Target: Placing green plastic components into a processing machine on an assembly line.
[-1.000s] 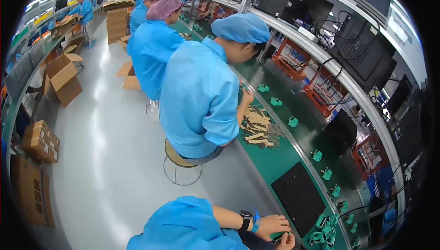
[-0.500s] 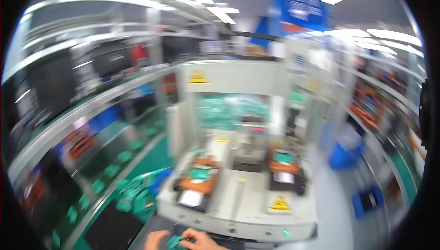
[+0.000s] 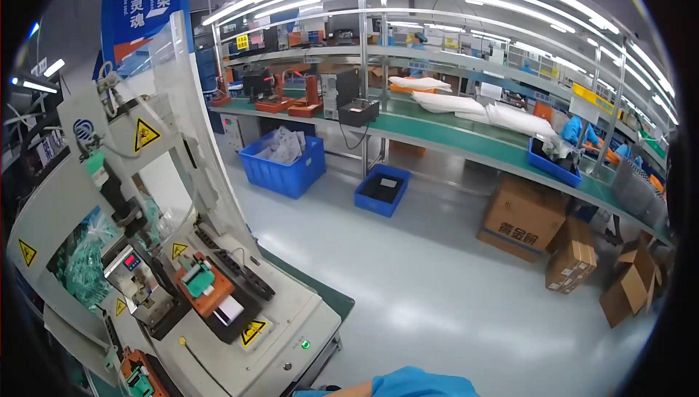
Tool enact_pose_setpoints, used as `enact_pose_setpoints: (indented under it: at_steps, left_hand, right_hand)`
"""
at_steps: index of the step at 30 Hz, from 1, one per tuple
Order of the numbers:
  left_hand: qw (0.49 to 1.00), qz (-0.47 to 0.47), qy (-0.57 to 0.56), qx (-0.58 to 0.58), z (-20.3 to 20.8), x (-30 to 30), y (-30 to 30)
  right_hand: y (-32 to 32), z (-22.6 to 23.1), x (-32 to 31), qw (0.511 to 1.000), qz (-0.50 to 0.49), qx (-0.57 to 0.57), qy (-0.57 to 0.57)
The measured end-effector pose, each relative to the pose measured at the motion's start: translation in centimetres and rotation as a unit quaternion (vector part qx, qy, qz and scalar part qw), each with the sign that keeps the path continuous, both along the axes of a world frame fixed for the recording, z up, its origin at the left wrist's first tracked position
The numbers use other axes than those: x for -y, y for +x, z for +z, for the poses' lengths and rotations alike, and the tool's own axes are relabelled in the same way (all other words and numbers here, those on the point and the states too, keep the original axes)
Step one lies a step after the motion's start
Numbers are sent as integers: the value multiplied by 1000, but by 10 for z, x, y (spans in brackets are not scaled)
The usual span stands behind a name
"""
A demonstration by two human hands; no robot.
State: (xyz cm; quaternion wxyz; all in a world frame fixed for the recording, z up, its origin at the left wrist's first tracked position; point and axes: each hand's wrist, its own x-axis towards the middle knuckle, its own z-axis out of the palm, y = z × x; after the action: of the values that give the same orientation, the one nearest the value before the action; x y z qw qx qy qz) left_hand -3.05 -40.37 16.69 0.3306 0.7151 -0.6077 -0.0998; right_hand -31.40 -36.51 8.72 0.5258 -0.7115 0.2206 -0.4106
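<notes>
Neither of my hands shows; a blue sleeve (image 3: 422, 382) and a bit of bare forearm (image 3: 355, 390) come in at the lower edge. Nearest to them stands a pale grey bench machine (image 3: 269, 368) with a lit green button (image 3: 306, 344). On its bed an orange fixture (image 3: 211, 297) carries a green plastic part (image 3: 197, 280). A second orange fixture (image 3: 153, 368), also with a green part (image 3: 138, 380), is partly cut off at the lower left. Between them sits a metal block with a small red display (image 3: 131, 261).
Clear green plastic pieces (image 3: 91, 266) lie behind the machine. Across the grey floor (image 3: 393, 280) runs a long green-topped bench (image 3: 408, 122). Below it stand a blue bin (image 3: 284, 175), a blue tray (image 3: 382, 189) and cardboard boxes (image 3: 520, 215). At the far right a person in blue (image 3: 575, 131) works.
My view has swung to the right, so the machine is now at the left. Both hands, earlier at the lower edge with a small green part, have left the picture.
</notes>
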Motion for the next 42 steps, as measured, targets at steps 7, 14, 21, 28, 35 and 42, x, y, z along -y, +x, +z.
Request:
enact_pose_setpoints:
  at_steps: [7, 14, 21, 28, 35, 42]
  left_hand:
    - [996, -77, -47, -25, -25, 35, 46]
    - [995, -88, -29, 47, -9, 28, 41]
    - [967, 68, -207, -135, -9, -99, 86]
    - [827, 212, -334, -399, -27, -224, 167]
    - [660, 599, -391, -230, -81, -414, 218]
    - [555, 732, -378, -118, -150, -538, 268]
  right_hand:
    - [29, 22, 39, 994, -17, 28, -100]
    - [64, 72, 81, 969, -154, 194, -4]
    - [157, 75, 142, 949, -152, -45, -273]
    - [149, 116, 178, 890, -69, -314, -325]
    - [181, 116, 164, 922, 110, -294, -226]
    - [139, 97, 181, 930, 17, -268, -251]
